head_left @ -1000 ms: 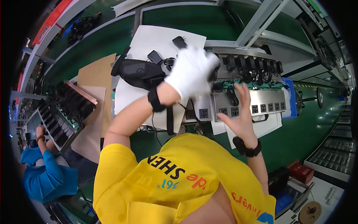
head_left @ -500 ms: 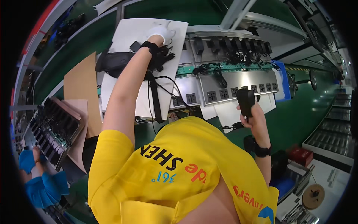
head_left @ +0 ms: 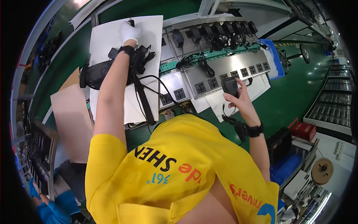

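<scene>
My left hand [head_left: 130, 33], in a white glove, is closed over the far part of a white board [head_left: 112, 28]. A small dark object [head_left: 131, 22] shows at its fingertips, too small to name. Under my left forearm lies a black padded bag-like item [head_left: 97, 74] with a strap [head_left: 143, 100], beside black cables and adapters [head_left: 140, 61]. My bare right hand [head_left: 242, 102] grips a black power adapter [head_left: 229, 87] between thumb and fingers, its cord [head_left: 229, 118] hanging near my wrist. The adapter is at the near edge of a metal socket panel [head_left: 220, 69]; contact cannot be made out.
Several black adapters [head_left: 218, 29] stand in a row on the rear panel, cords draped over a green strip [head_left: 169, 66]. A blue bin [head_left: 274, 56] is at the panel's right end. A person in blue [head_left: 56, 209] is at lower left. A cable reel [head_left: 322, 171] lies at right.
The view has shifted, moving the bench left in the picture. My right hand has brought the adapter closer to the socket panel. My left hand now shows a small dark object at its fingertips.
</scene>
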The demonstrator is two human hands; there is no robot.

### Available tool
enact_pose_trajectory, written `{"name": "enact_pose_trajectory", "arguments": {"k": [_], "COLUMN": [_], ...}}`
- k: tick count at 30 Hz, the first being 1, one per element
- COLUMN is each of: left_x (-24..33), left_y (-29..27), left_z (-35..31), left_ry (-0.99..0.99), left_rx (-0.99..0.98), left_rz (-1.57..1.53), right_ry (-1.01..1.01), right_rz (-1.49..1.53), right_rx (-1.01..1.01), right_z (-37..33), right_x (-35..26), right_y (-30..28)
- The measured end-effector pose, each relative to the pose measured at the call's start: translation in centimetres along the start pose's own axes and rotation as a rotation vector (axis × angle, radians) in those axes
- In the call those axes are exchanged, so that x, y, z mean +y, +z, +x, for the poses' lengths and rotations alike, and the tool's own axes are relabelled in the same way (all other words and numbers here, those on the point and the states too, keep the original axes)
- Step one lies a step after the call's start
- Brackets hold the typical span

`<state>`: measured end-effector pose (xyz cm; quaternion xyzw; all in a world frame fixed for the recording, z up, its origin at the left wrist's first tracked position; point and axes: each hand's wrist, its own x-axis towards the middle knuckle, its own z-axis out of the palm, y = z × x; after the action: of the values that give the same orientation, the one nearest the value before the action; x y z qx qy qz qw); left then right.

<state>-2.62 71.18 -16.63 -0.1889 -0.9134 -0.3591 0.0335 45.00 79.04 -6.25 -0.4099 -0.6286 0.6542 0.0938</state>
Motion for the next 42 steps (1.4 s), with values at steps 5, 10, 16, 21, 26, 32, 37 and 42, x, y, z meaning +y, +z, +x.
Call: {"name": "enact_pose_trajectory", "arguments": {"k": [5,10,16,21,26,32,37,42], "left_x": [7.3,11.8,14.5,14.8,14.2,15.5,15.1,13.0], "left_y": [-9.7,-18.1,-21.2,-19.3,-17.0,-15.3,-14.5,-11.8], "left_z": [-7.0,-15.2,-20.9,-23.6,-23.6,-23.5,-23.9,-22.1], "left_ry": [-0.041,-0.027,0.032,-0.208,-0.334,-0.416,-0.335,-0.335], "left_rx": [-0.203,-0.434,-0.728,-0.998,-1.310,-1.386,-1.258,-0.904], "left_rz": [-1.055,-1.305,-1.647,-1.541,-1.475,-1.421,-1.276,-1.226], "right_ry": [0.091,-0.077,-0.026,-0.151,-0.342,-0.530,-0.511,-0.374], "right_rz": [-0.112,-0.107,0.014,0.018,0.212,0.226,0.488,0.437], "right_rx": [0.078,0.097,0.161,0.316,0.483,0.658,0.468,0.140], "right_z": [4.2,6.0,5.7,4.6,4.0,5.2,4.5,3.4], "right_x": [3.6,4.0,1.8,-0.1,-2.3,-5.0,-8.1,-7.9], "right_y": [-0.7,0.4,-2.1,-7.7,-13.1,-15.7,-14.7,-11.9]}}
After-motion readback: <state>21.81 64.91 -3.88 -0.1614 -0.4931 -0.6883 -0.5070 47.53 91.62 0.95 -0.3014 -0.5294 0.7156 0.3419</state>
